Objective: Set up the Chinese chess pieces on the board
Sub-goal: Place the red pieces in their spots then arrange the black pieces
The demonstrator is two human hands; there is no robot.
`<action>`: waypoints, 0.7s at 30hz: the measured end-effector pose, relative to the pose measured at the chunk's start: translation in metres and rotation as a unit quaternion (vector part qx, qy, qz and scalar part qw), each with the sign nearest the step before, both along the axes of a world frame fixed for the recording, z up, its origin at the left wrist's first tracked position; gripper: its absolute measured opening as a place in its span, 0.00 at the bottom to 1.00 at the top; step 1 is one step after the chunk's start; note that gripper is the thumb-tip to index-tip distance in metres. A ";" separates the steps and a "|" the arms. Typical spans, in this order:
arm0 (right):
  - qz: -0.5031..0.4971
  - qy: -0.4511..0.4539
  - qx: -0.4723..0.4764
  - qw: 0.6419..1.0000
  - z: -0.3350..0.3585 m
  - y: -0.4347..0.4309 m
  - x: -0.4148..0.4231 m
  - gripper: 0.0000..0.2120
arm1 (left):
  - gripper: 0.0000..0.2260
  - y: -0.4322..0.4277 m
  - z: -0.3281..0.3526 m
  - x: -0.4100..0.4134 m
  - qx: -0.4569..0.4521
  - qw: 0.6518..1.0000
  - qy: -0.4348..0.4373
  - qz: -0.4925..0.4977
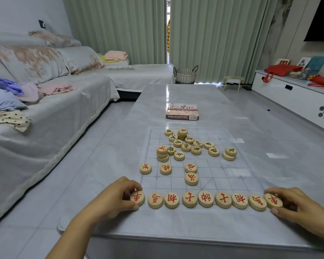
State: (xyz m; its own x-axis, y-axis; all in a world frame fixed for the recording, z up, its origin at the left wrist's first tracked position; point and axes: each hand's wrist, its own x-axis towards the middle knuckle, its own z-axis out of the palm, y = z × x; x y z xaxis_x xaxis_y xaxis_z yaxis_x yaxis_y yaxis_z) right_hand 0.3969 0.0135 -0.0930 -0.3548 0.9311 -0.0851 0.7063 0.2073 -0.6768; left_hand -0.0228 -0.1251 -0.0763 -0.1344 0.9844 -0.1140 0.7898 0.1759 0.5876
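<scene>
Both hands are engaged. The left hand (118,195) pinches the left-end piece (137,197), a round pale wooden chess disc with a red character. The forefinger is curled over its far rim and the thumb is at its near rim. The right hand (295,204) pinches the matching right-end piece (273,200) in the same manner. Both discs lie flat, face up.

These two close a row of nine red-character pieces (205,198) running parallel to the near edge of the grey marble-pattern tabletop (176,96). Neighbouring pieces touch or nearly touch.

The board (232,169) is a thin clear sheet printed with a pale grid. It lies flat on the tabletop toward the near edge, and the row sits on its nearest line.

Four loose red pieces lie just beyond the row. One (145,168) is at the board's left border, one (165,169) is just right of it, and two (191,168) (191,178) are near the centre line, almost touching.

A red-topped stack (162,150) stands further out on the left. Beside it, a cluster of dark-character pieces (186,147) covers the board's far left part, some of them stacked. A stacked pair (230,153) sits apart to the right.

A flat printed cardboard box (182,112) lies between the board and the tabletop's far edge.

A cloth-covered sofa (64,101) runs along the tabletop's left side.
</scene>
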 end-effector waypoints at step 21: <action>-0.088 -0.004 0.060 0.994 0.026 0.005 -0.023 0.24 | 0.10 0.014 0.004 0.006 0.127 0.982 -0.053 0.129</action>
